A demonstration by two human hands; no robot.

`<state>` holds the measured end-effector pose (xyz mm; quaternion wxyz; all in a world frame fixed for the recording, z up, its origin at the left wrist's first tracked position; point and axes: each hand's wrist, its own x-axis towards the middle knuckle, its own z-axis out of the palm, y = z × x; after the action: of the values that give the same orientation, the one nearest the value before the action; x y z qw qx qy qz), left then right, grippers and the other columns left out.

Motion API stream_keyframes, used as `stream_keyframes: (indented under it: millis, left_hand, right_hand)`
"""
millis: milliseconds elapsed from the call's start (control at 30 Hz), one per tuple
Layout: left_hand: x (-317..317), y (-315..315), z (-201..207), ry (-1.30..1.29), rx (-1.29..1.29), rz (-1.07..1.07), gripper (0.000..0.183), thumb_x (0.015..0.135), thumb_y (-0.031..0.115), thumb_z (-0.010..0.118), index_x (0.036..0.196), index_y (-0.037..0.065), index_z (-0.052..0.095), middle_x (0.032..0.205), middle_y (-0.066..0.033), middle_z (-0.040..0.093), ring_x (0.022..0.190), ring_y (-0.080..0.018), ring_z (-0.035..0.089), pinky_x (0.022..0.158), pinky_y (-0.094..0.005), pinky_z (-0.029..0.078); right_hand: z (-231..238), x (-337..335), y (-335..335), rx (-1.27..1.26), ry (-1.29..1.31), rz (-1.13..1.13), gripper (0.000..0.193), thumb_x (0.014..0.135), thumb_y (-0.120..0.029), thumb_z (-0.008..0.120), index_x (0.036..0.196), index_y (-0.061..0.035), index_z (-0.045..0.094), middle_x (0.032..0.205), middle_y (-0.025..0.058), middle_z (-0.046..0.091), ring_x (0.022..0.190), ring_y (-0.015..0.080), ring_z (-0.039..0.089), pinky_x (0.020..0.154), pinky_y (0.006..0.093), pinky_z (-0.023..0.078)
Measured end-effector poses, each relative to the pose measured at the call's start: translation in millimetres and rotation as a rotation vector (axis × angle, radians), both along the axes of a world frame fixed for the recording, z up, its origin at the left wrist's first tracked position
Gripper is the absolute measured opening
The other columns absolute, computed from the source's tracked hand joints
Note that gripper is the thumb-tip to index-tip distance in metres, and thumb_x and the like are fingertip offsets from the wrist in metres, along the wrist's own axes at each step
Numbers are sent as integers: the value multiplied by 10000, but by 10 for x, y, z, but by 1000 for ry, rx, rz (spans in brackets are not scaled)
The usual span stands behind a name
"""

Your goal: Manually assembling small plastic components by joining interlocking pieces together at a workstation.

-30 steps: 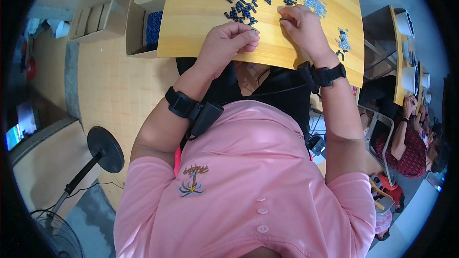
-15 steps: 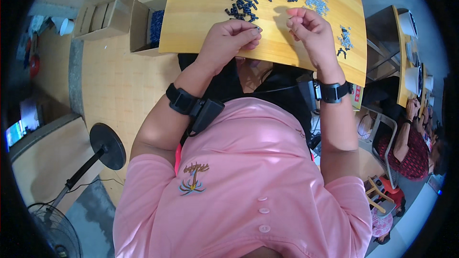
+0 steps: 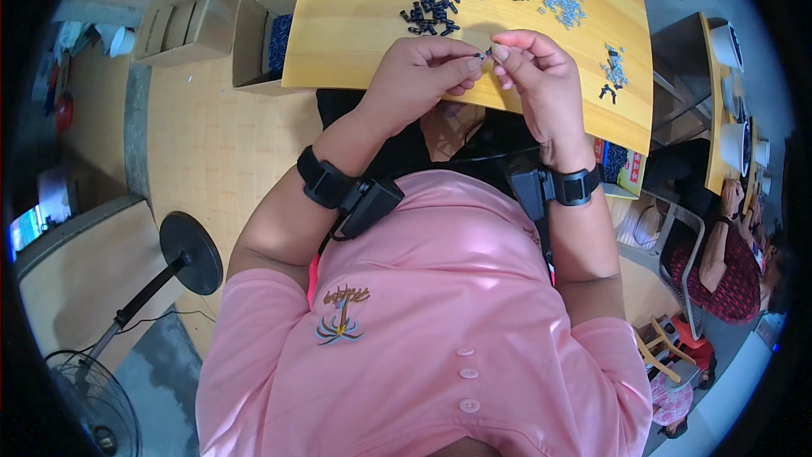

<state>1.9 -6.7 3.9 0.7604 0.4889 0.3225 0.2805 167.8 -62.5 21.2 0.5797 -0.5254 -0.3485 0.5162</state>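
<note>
My left hand (image 3: 423, 76) pinches a small dark part (image 3: 483, 55) between thumb and forefinger; my right hand (image 3: 544, 76) has its fingertips narrow beside it, but I cannot tell if they also grip. This part is above the near side of the yellow wooden table (image 3: 355, 34), nearer to me than the black parts (image 3: 436, 8) and the silver pieces (image 3: 562, 7).

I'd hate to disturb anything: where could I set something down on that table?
The yellow wooden tabletop is barest between its left edge and the scattered small black parts. A smaller patch lies between those parts and the right hand. Crowded: the top centre, with those parts and a loose heap of tiny pale grey pieces.
</note>
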Motion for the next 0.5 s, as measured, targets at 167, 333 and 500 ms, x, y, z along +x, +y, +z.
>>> stream_keyframes:
  millis: [167, 333, 500]
  left_hand:
    - [-3, 9, 21, 65, 26, -38, 245, 859, 152, 616, 1036, -16, 624, 861, -63, 656, 764, -103, 621, 706, -219, 514]
    - [17, 8, 32, 66, 63, -31, 239, 857, 146, 617, 1033, -15, 627, 855, -57, 656, 758, -95, 617, 703, -214, 511]
    - [14, 6, 38, 70, 70, -34, 238, 851, 150, 627, 1021, -16, 634, 848, -52, 654, 754, -89, 614, 704, -212, 507]
  right_hand:
    - [26, -18, -17, 41, -146, 10, 138, 815, -24, 636, 950, 1, 646, 701, 3, 610, 604, 50, 537, 569, 164, 427]
    - [49, -7, -20, 52, -264, 11, 139, 806, -28, 652, 944, -15, 659, 707, -35, 595, 618, 21, 504, 575, 151, 404]
    - [35, -9, -28, 67, -303, 4, 138, 801, -29, 660, 939, -25, 666, 718, -61, 581, 627, 2, 468, 570, 143, 376]
